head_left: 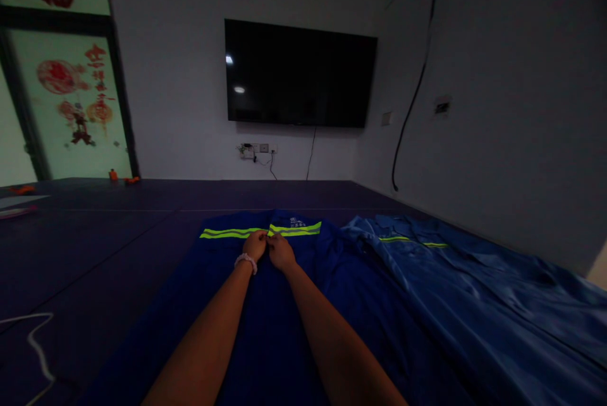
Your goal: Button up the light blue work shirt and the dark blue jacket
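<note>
A dark blue work jacket (265,311) lies spread out before me, with a yellow-green reflective stripe (227,233) across its chest and white print near the top right. Both hands meet at the front opening, right at the stripe. My left hand (256,245), with a pale band on its wrist, pinches the jacket's front edge. Beside it my right hand (281,250) is closed on the other edge, fingertips nearly touching the left ones. Whatever small fastening lies between the fingertips is hidden.
A second, lighter blue jacket (441,286) with a stripe lies to the right. A white cable (40,349) runs over the dark floor (104,254) at left. Small orange objects (114,175) stand near the door. A television (301,74) hangs on the far wall.
</note>
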{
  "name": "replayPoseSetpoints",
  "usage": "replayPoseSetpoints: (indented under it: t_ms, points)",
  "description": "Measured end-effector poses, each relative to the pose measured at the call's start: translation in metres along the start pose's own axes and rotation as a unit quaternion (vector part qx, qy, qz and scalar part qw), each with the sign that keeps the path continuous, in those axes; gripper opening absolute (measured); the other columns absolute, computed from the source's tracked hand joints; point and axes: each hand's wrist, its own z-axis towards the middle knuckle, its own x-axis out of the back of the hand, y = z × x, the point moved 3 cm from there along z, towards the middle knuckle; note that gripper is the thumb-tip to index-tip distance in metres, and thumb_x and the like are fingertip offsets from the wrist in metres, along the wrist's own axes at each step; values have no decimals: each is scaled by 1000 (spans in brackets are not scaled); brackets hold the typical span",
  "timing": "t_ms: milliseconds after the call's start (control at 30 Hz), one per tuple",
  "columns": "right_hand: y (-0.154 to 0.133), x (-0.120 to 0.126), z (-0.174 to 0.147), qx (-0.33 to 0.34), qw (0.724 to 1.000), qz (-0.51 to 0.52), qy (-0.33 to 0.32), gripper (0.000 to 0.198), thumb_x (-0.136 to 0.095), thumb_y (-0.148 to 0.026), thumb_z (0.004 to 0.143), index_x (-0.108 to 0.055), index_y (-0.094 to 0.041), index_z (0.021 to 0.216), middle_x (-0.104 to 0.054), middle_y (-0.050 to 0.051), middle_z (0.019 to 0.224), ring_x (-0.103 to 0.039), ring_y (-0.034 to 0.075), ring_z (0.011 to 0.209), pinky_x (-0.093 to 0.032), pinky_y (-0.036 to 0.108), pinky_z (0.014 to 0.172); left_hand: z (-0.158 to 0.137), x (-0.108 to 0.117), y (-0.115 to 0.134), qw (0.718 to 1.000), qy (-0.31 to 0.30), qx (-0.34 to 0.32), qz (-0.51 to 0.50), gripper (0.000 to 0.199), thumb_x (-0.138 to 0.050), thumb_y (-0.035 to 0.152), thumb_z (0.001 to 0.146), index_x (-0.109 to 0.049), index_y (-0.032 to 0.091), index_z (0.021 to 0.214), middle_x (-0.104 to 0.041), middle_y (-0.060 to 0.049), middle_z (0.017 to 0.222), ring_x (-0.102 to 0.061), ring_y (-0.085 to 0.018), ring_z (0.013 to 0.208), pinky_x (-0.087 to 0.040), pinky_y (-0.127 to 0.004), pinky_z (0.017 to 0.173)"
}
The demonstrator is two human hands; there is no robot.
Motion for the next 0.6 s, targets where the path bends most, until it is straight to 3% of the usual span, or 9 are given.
replayPoseSetpoints:
  t_ms: [233,600]
  points:
    - [-2,2,-1,-19,1000,-3,3,34,-42,-13,81,-63,-20,107,-60,10,103,-54,19,95,-39,26,78,-1,0,1,1000,2,11,0,25,-46,9,76,-67,15,87,-69,-6,87,-61,-16,81,-43,-25,72]
    - [-4,7,-4,-40,999,0,11,30,-44,-11,79,-66,-18,98,-64,10,99,-57,17,91,-38,22,76,-1,1,0,996,48,26,-67,19,-51,12,73,-68,15,78,-69,-7,86,-61,-17,83,-44,-27,77]
